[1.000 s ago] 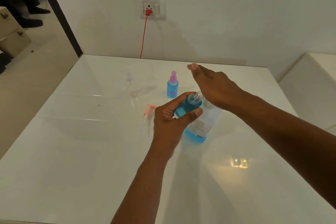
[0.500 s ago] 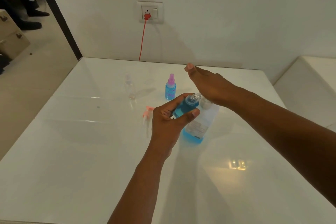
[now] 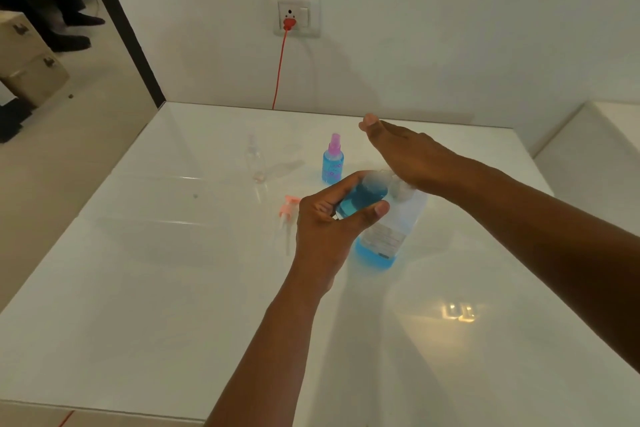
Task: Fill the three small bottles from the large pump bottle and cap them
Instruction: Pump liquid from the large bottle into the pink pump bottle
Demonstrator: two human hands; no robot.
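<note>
My left hand (image 3: 327, 218) grips a small bottle (image 3: 362, 199) filled with blue liquid, tilted, its open neck blurred near the large bottle's mouth. The large bottle (image 3: 388, 239) stands uncapped just behind, a low band of blue liquid at its base. My right hand (image 3: 412, 158) hovers flat over both bottle mouths, fingers straight, holding nothing I can see. A second small bottle (image 3: 333, 163), blue-filled with a pink spray cap, stands further back. A third small bottle (image 3: 255, 159), clear and empty, stands to its left. The pink pump head (image 3: 286, 215) lies on the table.
The white glossy table (image 3: 138, 288) meets the wall at the back. A red cable (image 3: 278, 69) drops from a wall socket (image 3: 294, 14) behind the table. A white ledge (image 3: 602, 149) is on the right, an open doorway with boxes (image 3: 27, 59) on the left.
My right hand has slid a little further left and forward over the bottle mouths. The small bottle in my left hand has stayed close to the large bottle's neck.
</note>
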